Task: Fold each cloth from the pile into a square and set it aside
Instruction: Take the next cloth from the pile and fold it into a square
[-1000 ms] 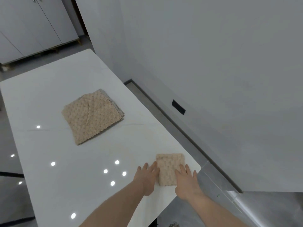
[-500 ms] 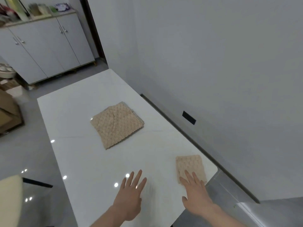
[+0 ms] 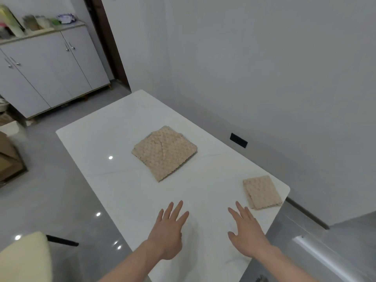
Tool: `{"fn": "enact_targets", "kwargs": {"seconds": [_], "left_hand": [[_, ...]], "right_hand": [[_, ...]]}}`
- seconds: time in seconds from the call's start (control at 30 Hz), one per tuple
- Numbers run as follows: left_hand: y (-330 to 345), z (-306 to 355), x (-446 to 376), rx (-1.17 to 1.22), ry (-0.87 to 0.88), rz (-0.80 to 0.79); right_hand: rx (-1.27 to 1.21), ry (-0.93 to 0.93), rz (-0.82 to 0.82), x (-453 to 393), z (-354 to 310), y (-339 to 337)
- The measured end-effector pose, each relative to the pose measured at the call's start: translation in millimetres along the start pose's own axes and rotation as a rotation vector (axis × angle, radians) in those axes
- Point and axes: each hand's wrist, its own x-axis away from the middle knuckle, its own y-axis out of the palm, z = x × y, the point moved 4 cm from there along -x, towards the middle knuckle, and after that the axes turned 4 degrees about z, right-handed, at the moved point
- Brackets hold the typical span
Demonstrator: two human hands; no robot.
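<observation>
Both hands are out over the near end of the white bench, palms down, nothing in either one. The left hand has its fingers straight and fanned a little apart, pointing up the bench toward the pile. The right hand is much the same: fingers straight and slightly spread, thumb sticking out to the side. Whether the palms actually touch the bench or float just above it, I can't tell from this angle.

The folded cloth is a small beige square with a bumpy texture, lying flat near the bench's right corner, just beside the right hand's fingertips but not touching them. The pile of cloths sits well apart from both hands, around the middle of the bench: same beige bumpy fabric, bigger squares stacked loosely, with zigzag edges showing on the near side.

Off to the left there's a grey cabinet against the wall and a cream cushion at the bottom corner.
</observation>
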Motion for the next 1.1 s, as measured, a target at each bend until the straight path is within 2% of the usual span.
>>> {"fn": "enact_targets", "kwargs": {"seconds": [0.3, 0.4, 0.67, 0.93, 1.1], "left_hand": [[-13, -32, 31, -0.001, -0.069, 0.06], [-3, -40, 47, -0.015, -0.079, 0.025], [4, -93, 54, 0.017, -0.054, 0.047], [-10, -204, 20, -0.013, 0.09, -0.002], [-23, -276, 18, -0.03, 0.121, -0.054]], "right_hand": [[0.056, -0.028, -0.028, 31, -20, 21], [0.081, -0.015, -0.072, 38, -23, 34], [0.065, 0.021, -0.011, 44, -65, 45], [0.012, 0.197, -0.012, 21, -166, 91], [-0.062, 0.233, -0.002, 16, -244, 115]]}}
